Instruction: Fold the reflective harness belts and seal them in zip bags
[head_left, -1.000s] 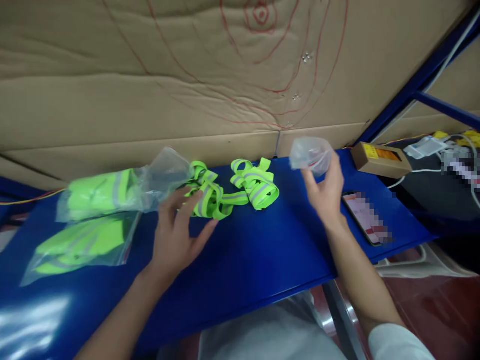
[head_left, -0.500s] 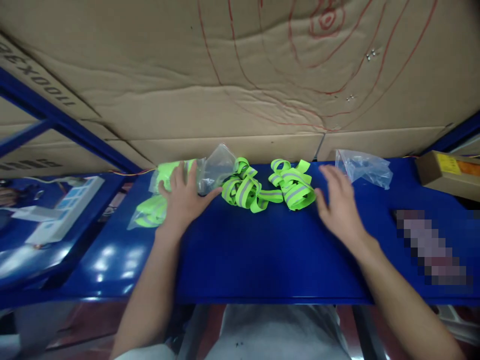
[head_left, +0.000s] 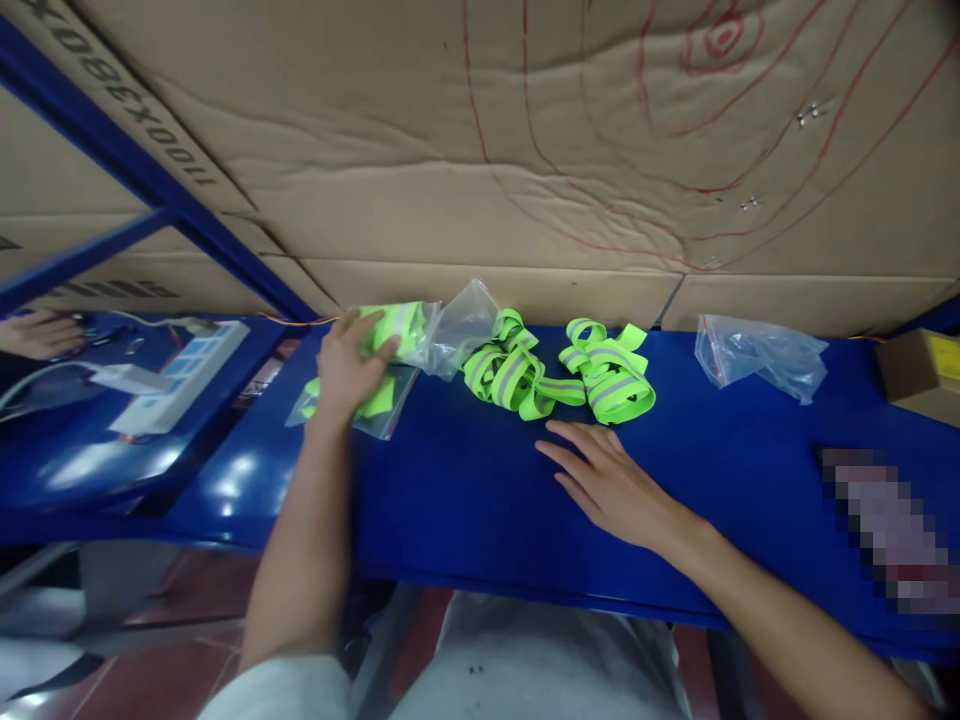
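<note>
My left hand [head_left: 351, 365] rests at the left on an upper clear bag [head_left: 401, 328] of neon-green reflective straps, fingers and thumb bent around its near edge. Beneath my wrist lies another zip bag [head_left: 382, 405] with green material, partly hidden by the hand. My right hand [head_left: 600, 475] hovers over the blue table, palm down, fingers stretched and slightly apart, holding nothing. Just beyond it are two loose tangles of green strap with a grey stripe, one tangle [head_left: 499, 375] left and one tangle [head_left: 611, 375] right, joined by a short length.
An empty-looking clear bag [head_left: 761, 355] lies to the right, near a cardboard box [head_left: 922, 380] and a blurred-out flat object [head_left: 889, 525]. A cardboard wall [head_left: 450, 220] stands behind the table [head_left: 480, 500]. At far left are a power strip [head_left: 184, 375] and another person's hand [head_left: 45, 333].
My left hand has closed in over the bagged straps, and the lower bag now shows right of my wrist. My right hand has moved left and nearer, away from the right tangle. The view has shifted left.
</note>
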